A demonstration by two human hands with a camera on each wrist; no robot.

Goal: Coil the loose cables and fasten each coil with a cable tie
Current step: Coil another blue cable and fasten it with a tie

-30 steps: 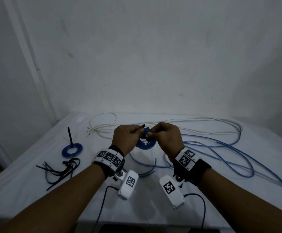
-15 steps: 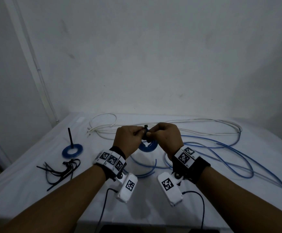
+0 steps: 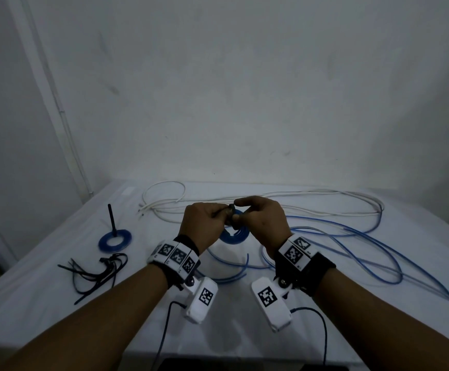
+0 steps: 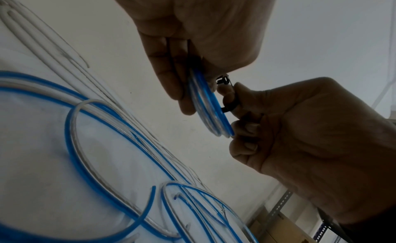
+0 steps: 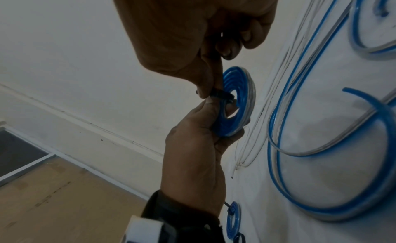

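Observation:
A small blue cable coil [image 3: 234,236] is held up above the white table [image 3: 57,317] between both hands. My left hand [image 3: 219,218] grips the coil [image 5: 235,101] by its rim, fingers curled round it [image 4: 211,109]. My right hand [image 3: 244,211] pinches a black cable tie [image 5: 220,95] that loops round the coil's band. The tie's head [image 4: 222,80] shows beside the coil, and its strap runs into the right hand's fingers [image 4: 242,101]. The tie's loose end is hidden in the hands.
A tied blue coil [image 3: 114,240] with its tie tail standing up lies at the left, also in the right wrist view [image 5: 233,219]. Spare black ties [image 3: 97,271] lie near the left edge. White cables [image 3: 298,195] run along the back; loose blue cables [image 3: 352,247] spread right.
Both hands stay together at the coil. They have shifted only slightly, with the right hand's fingers working at the tie on top.

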